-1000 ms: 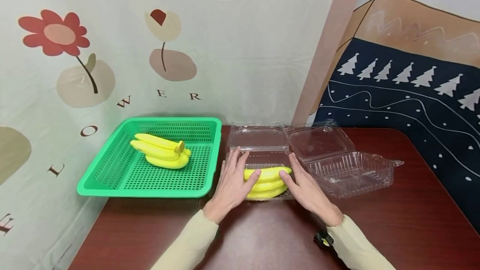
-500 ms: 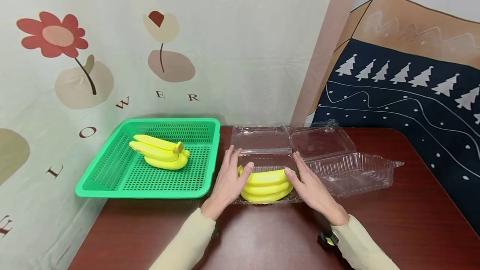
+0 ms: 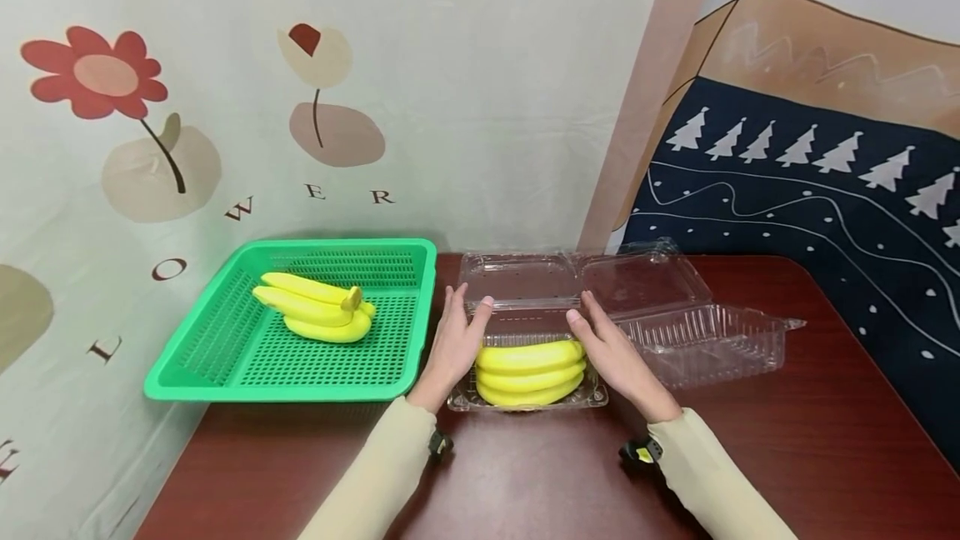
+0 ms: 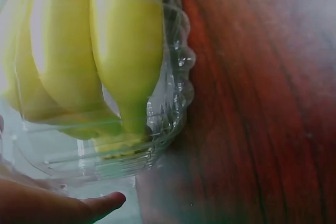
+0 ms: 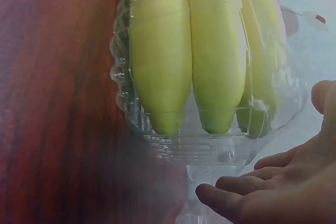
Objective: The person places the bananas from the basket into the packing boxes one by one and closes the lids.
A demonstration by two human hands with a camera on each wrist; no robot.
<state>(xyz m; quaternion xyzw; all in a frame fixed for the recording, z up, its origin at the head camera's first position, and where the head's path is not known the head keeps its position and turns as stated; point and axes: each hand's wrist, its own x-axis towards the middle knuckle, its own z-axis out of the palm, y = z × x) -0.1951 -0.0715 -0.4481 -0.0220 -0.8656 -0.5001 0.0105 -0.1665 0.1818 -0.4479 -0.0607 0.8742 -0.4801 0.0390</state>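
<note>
A bunch of yellow bananas (image 3: 530, 375) lies in a clear plastic clamshell box (image 3: 527, 408) on the table, its lid (image 3: 517, 277) folded back toward the wall. My left hand (image 3: 454, 344) is at the box's left side with straight fingers and raised thumb. Opposite it, my right hand (image 3: 617, 357) is at the right side, fingers extended. Neither hand grips anything. In the left wrist view the banana stem end (image 4: 123, 142) shows through the clear wall, near a fingertip (image 4: 113, 200). The right wrist view shows the banana tips (image 5: 215, 121) inside the box, beside my spread fingers.
A green plastic basket (image 3: 281, 391) with another banana bunch (image 3: 318, 308) stands at the left. To the right is a second clear clamshell box (image 3: 705, 348), open, with its lid (image 3: 637, 282) laid back. A patterned cloth (image 3: 480, 107) hangs behind the dark red table (image 3: 525, 473).
Both hands have drawn off the bananas and risen to the box's sides, thumbs lifted. The bunch now lies lower in the view, fully visible in the box.
</note>
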